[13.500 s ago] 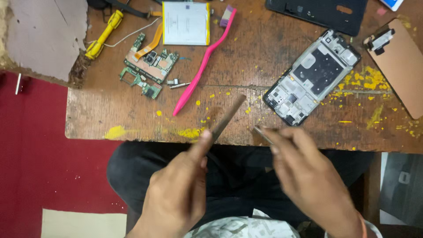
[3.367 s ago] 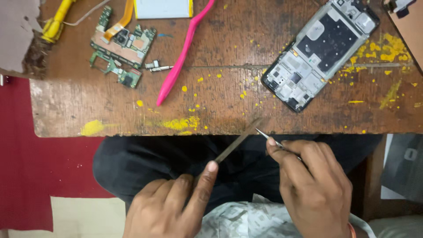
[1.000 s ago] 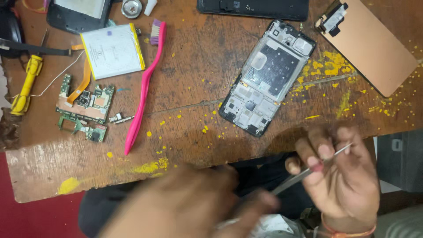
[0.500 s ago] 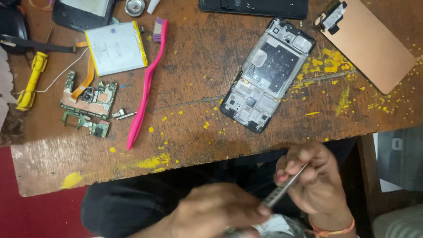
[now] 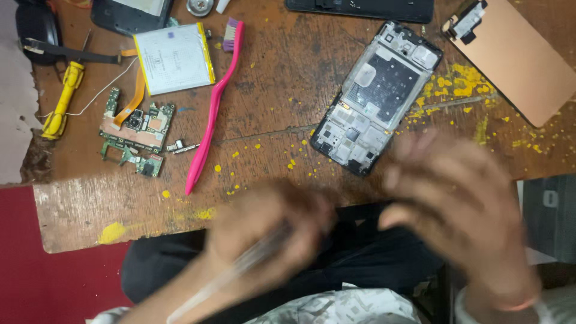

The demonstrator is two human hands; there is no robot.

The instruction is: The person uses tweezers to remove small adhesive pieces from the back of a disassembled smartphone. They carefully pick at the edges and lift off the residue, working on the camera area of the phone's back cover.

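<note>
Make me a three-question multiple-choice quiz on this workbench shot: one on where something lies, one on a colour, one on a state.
1. Where does the pink brush lie?
A. Between the battery and the phone frame
B. Right of the phone frame
C. On the floor

2. What colour is the screwdriver handle at the table's left end?
A. Blue
B. Yellow
C. Black

3. What state is the phone frame in?
A. Closed, with its back cover on
B. Wrapped in cloth
C. Open, with its insides showing

Answers
1. A: the brush lies slantwise on the wood, with the battery to its left and the frame to its right.
2. B: the handle beside the circuit board is yellow.
3. C: bare parts show inside the frame, with no cover over them.
</note>
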